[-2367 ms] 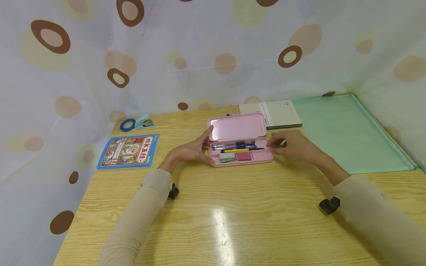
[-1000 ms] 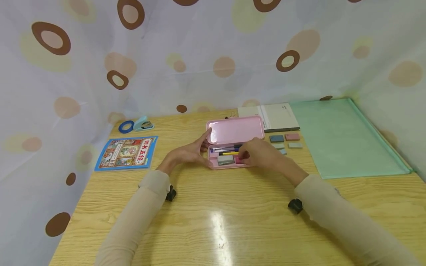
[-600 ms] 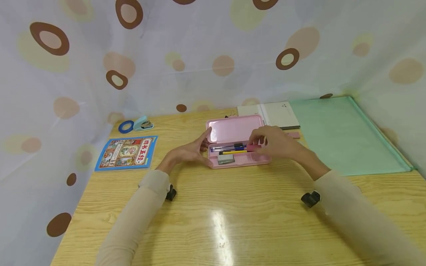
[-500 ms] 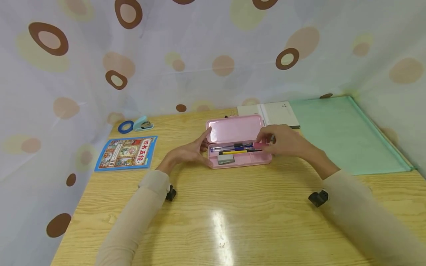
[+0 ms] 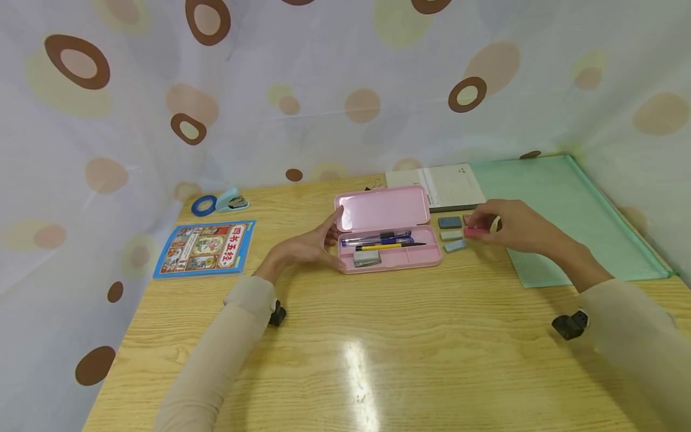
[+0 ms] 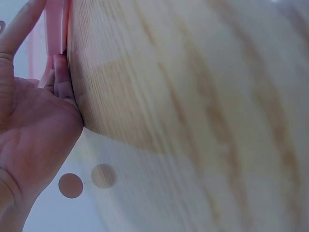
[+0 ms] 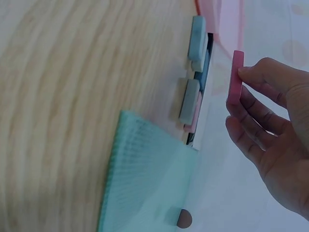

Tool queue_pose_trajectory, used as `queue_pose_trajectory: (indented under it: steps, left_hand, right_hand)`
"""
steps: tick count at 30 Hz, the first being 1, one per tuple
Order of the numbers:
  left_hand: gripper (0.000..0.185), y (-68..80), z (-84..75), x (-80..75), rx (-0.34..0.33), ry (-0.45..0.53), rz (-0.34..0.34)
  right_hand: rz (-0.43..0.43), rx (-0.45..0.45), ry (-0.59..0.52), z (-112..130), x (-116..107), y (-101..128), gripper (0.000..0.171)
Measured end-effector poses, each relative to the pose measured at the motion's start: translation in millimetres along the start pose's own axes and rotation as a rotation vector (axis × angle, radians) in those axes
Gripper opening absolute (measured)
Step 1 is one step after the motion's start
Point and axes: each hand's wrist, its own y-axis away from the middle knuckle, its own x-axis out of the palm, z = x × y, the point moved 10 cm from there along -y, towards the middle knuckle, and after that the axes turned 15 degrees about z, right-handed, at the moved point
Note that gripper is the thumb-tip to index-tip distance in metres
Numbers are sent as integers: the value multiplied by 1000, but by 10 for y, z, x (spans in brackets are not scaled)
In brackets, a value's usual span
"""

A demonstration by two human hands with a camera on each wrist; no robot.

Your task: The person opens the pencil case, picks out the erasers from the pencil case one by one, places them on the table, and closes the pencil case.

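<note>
An open pink pencil case [image 5: 424, 255] holds several pens [image 5: 372, 241], a yellow-barrelled pen [image 5: 383, 246] and a whitish eraser [image 5: 367, 258]. My left hand [image 5: 305, 249] rests against the case's left end, thumb at the front corner and straight index finger by the lid; the left wrist view shows fingertips at the pink wall [image 6: 54, 29]. My right hand [image 5: 515, 227] pinches a pink eraser [image 7: 235, 77] between thumb and fingers, raised over the small erasers right of the case. Among these are a dark blue eraser [image 5: 450, 222], a whitish one [image 5: 451, 235] and a light blue one [image 5: 454, 245].
A grey-white notebook [image 5: 453, 185] lies behind the case. At right is a translucent green folder [image 5: 572, 222]. A blue picture book [image 5: 207, 249], a blue tape roll [image 5: 204, 206] and a light blue stapler [image 5: 232, 201] lie at left. A patterned curtain [image 5: 324, 72] hangs behind.
My right hand reached into the case, took the pink eraser from its front compartment, and carried it right to above the small erasers. My left hand stayed at the case.
</note>
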Motion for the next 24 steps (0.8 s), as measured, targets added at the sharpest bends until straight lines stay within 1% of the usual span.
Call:
queue_pose_trajectory:
  steps: [6, 10, 13, 15, 17, 19, 21, 24]
  left_hand:
    - [134, -13, 21, 18, -1, -4, 10]
    - [133, -12, 27, 24, -3, -5, 11]
    - [133, -12, 25, 35, -4, -5, 16]
    - [133, -14, 19, 42, -3, -3, 23]
    - [133, -15, 8, 40, -3, -5, 23]
    - [133, -13, -5, 28, -1, -5, 18]
    - [133, -8, -11, 12, -1, 2, 9]
    - [133, -8, 2, -2, -2, 4, 0]
  right_hand:
    - [28, 51, 14, -164, 120, 68, 16]
    - [51, 57, 3, -216, 205, 80, 13]
    - [45, 69, -5, -243, 226, 92, 12]
    - [27, 84, -17, -254, 211, 107, 17]
    - [-5, 86, -27, -237, 174, 113, 18]
    - [-33, 67, -41, -182, 144, 86, 18]
    - [-40, 28, -54, -82, 153, 20, 16]
    - [-25, -30, -84, 123, 236, -126, 17]
